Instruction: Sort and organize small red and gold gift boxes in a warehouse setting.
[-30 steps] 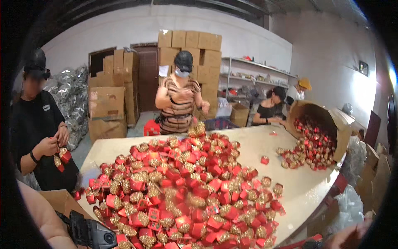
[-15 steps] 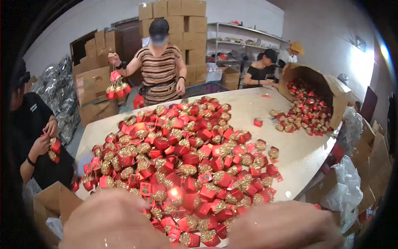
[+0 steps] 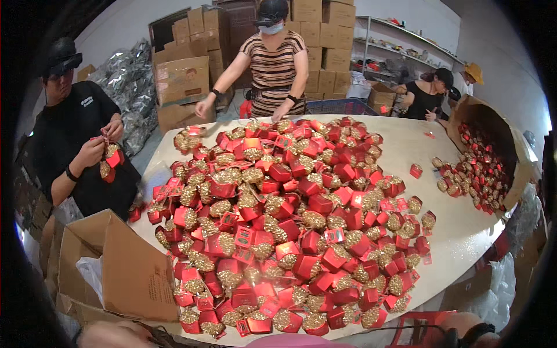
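Note:
A large heap of red-and-gold hanging ornaments (image 3: 278,220), each a small red pot with a glittery gold top, some with red tags, covers the near and middle part of the pale table (image 3: 400,139). My left hand (image 3: 113,335) shows only as a blurred patch at the lower edge, beside the open cardboard box (image 3: 136,272). At the lower right, my right hand (image 3: 464,322) is partly in view, with a dark band near it. The fingers of both hands are hidden, so whatever they may hold cannot be seen.
More ornaments (image 3: 476,174) spill from a tipped carton (image 3: 522,156) at the right. Across the table stands a person in a striped top (image 3: 272,69). Another in black (image 3: 87,133) holds ornaments at the left. A red frame (image 3: 415,325) lies near my right hand.
My hands have dropped from over the near heap to the lower edge. The person opposite has let go of a bunch of ornaments, now lying at the table's far-left edge. My view has shifted.

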{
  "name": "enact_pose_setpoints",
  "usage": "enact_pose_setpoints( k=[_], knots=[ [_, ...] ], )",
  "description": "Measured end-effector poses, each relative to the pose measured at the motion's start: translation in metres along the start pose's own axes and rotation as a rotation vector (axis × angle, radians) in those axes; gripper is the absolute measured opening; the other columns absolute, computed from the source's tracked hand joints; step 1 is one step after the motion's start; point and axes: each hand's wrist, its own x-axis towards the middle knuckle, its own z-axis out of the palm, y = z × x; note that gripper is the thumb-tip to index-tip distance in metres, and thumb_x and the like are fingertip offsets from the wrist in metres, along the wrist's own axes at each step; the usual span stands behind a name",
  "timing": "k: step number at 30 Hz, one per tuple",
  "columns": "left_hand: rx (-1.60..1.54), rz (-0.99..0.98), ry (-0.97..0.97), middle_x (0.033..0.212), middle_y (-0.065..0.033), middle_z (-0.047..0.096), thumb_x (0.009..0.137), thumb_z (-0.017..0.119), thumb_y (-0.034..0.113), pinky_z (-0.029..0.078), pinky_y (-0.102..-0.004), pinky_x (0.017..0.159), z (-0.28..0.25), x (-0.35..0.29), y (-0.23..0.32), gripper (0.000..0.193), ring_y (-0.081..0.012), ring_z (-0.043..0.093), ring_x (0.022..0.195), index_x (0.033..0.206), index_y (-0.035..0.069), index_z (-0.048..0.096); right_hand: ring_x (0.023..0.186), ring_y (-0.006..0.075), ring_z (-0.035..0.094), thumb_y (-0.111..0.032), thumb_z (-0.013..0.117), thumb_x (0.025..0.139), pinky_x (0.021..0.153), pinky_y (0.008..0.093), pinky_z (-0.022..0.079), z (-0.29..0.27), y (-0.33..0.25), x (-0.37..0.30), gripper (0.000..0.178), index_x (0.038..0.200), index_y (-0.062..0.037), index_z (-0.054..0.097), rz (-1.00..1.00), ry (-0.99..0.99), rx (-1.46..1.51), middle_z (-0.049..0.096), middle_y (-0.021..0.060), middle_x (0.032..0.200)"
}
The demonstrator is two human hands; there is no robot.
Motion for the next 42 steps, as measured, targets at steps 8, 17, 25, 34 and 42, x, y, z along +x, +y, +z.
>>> enact_pose_setpoints(
  k=[8,17,25,34,42],
  knots=[
    [-0.457,-1.002,-0.621,0.079,-0.0065,0.061,0.075,0.065,0.023,0.046,-0.0283,0.065,0.100,-0.186,-0.085,0.023,-0.0170,0.059,0.070,0.088,0.004,0.062,0.074,0.0208,0.059,-0.009,0.058,0.071,0.066,0.0302,0.047,0.080,0.056,-0.053,0.017,0.085,0.0013,0.058,0.161,-0.126,-0.073,0.060,0.0087,0.077],
    [-0.724,-1.105,-0.754,0.086,-0.0116,0.058,0.078,0.056,0.016,0.044,-0.0329,0.075,0.146,-0.264,-0.045,0.016,-0.0260,0.055,0.078,0.087,0.003,0.058,0.079,0.0214,0.053,-0.015,0.064,0.073,0.070,0.0306,0.043,0.272,0.129,-0.160,0.037,0.102,0.0006,0.049,1.269,0.924,0.073,0.054,0.0116,0.086],
    [-0.678,-0.689,-0.752,0.097,-0.0152,0.056,0.080,0.052,0.013,0.043,-0.0360,0.077,0.191,-0.281,-0.040,0.020,-0.0293,0.054,0.088,0.097,0.003,0.055,0.115,0.0306,0.037,-0.015,0.060,0.073,0.098,0.0357,0.027,0.373,0.124,-0.206,0.061,0.125,0.0032,0.033,1.533,1.265,-0.148,0.039,0.0194,0.124],
    [-0.315,0.070,-0.901,0.121,-0.0129,0.042,0.078,0.046,0.011,0.027,-0.0475,0.096,0.289,-0.223,-0.011,0.046,-0.0300,0.036,0.117,0.124,0.013,0.040,0.120,0.0346,0.029,-0.020,0.056,0.077,0.101,0.0400,0.021,0.375,0.197,-0.193,0.062,0.127,0.0031,0.029,1.417,1.370,-0.262,0.034,0.0217,0.128],
    [-0.130,-0.026,-1.022,0.142,-0.0035,0.016,0.083,0.039,0.016,0.019,-0.0628,0.094,0.381,-0.201,-0.026,0.049,-0.0267,0.019,0.129,0.132,0.020,0.030,0.123,0.0416,0.019,-0.033,0.057,0.077,0.102,0.0486,0.015,0.357,0.250,-0.160,0.071,0.129,0.0034,0.026,1.609,1.286,-0.339,0.024,0.0278,0.131]
  ],
)
